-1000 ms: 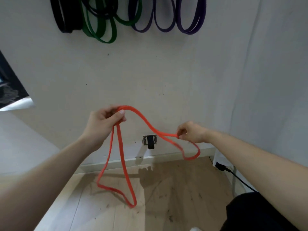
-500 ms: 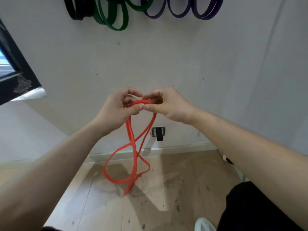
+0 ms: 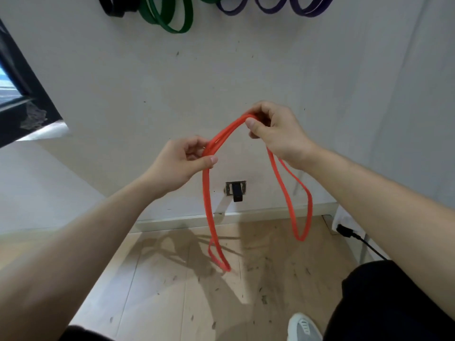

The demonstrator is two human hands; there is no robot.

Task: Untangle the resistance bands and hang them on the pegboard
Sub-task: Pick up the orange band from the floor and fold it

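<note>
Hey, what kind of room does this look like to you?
Probably a home gym corner or workout storage spot. Black, green and purple bands hang on the wall above a wood floor, and both hands hold an orange band.

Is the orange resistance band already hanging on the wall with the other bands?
No, the orange resistance band is held between the left hand and the right hand, its loops dangling above the wooden floor.
</note>
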